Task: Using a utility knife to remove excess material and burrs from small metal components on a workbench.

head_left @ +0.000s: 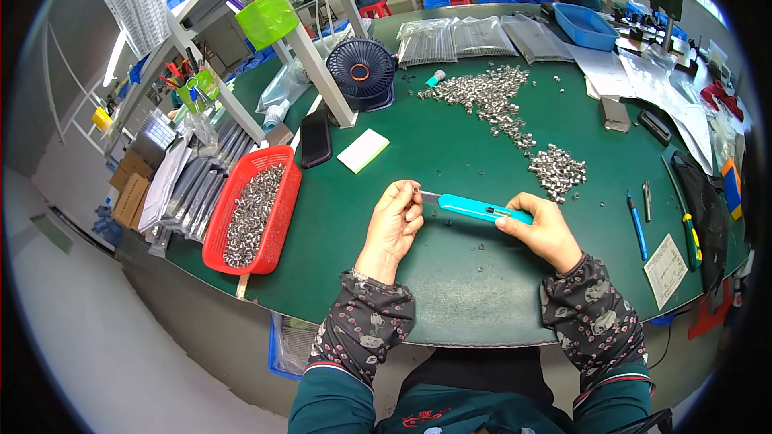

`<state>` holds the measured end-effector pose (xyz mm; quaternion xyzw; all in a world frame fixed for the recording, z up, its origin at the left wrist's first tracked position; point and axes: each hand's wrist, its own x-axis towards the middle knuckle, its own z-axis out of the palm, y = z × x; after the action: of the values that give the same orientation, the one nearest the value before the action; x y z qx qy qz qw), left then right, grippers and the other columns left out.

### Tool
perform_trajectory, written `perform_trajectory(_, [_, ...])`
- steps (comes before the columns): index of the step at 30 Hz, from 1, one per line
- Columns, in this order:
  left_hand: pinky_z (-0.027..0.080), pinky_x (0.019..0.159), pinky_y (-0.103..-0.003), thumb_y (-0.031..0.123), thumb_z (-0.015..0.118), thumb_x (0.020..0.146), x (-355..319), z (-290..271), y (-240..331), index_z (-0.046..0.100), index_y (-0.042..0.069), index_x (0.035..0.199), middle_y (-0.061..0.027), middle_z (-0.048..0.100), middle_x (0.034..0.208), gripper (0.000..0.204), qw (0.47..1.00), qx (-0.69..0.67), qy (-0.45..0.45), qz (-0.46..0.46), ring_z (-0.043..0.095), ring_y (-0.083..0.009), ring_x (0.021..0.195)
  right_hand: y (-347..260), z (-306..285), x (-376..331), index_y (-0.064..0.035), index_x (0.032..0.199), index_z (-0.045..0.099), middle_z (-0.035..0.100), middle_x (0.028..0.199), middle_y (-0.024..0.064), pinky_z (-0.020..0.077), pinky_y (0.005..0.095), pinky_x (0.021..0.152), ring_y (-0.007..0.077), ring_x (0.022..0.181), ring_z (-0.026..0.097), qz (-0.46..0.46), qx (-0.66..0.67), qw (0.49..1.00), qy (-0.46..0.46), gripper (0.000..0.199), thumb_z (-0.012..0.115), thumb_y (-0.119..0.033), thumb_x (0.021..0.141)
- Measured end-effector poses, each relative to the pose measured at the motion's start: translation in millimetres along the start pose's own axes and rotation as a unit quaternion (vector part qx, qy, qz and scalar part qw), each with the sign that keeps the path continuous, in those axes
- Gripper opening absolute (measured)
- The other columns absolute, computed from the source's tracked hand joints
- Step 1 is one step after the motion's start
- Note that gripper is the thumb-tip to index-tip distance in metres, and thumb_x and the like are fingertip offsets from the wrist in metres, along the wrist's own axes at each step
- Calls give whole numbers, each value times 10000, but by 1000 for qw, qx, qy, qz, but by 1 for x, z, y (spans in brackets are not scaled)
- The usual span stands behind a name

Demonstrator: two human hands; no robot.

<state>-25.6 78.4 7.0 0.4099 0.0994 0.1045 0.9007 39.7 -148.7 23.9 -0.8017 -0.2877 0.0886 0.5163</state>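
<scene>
My right hand (543,231) is wrapped round the turquoise handle of a utility knife (470,207), its thumb along the near side. The knife's blade points left, toward my left hand (394,225). Between thumb and fingertips, that hand pinches a small metal ring (416,190), with the blade tip at or very near it; whether they touch I cannot tell. Beyond the hands, small shiny metal rings lie in a loose spread (482,92) and a denser heap (556,170). More of these pieces fill a red plastic basket (291,197) on the left.
A black phone (315,138), a pale notepad (363,150) and a blue fan (361,72) stand at the left. On the right lie a blue pen (637,225), a paper slip (666,272) and a yellow-green handled tool (691,241). Bagged parts (426,40) and a blue tray (585,26) line the back.
</scene>
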Motion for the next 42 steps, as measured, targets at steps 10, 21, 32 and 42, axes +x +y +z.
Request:
perform_trajectory(10, [216, 346, -140, 207, 525, 837, 1, 0, -3, 521, 60, 806, 18, 449, 624, 150, 998, 63, -9, 5, 331, -22, 455, 7, 0, 3, 16, 799, 585, 576, 648, 113, 424, 293, 571, 157, 604, 542, 27, 10, 999, -36, 346, 660, -297, 673])
perform_trajectory(21, [200, 324, -151, 315, 515, 834, 2, 1, -3, 492, 72, 739, 25, 420, 533, 263, 993, 117, 9, -5, 288, -17, 382, 7, 0, 1, -20, 792, 583, 557, 600, 109, 423, 302, 533, 176, 555, 545, -13, -49, 998, 27, 340, 684, -308, 640])
perform_trajectory(32, [184, 316, -160, 335, 467, 857, -2, 4, 1, 480, 76, 699, 28, 386, 484, 304, 985, 167, 26, -28, 259, -28, 364, 6, 0, 2, -28, 785, 580, 561, 614, 101, 426, 299, 549, 178, 564, 546, -7, -51, 998, 25, 332, 693, -299, 630])
perform_trajectory(42, [180, 300, -169, 339, 498, 843, -2, 2, 3, 431, 92, 641, 47, 342, 467, 327, 982, 183, 12, -52, 250, -32, 339, 2, -3, 1, -36, 781, 569, 564, 618, 100, 424, 301, 544, 192, 570, 556, -4, -54, 998, 19, 306, 695, -269, 627])
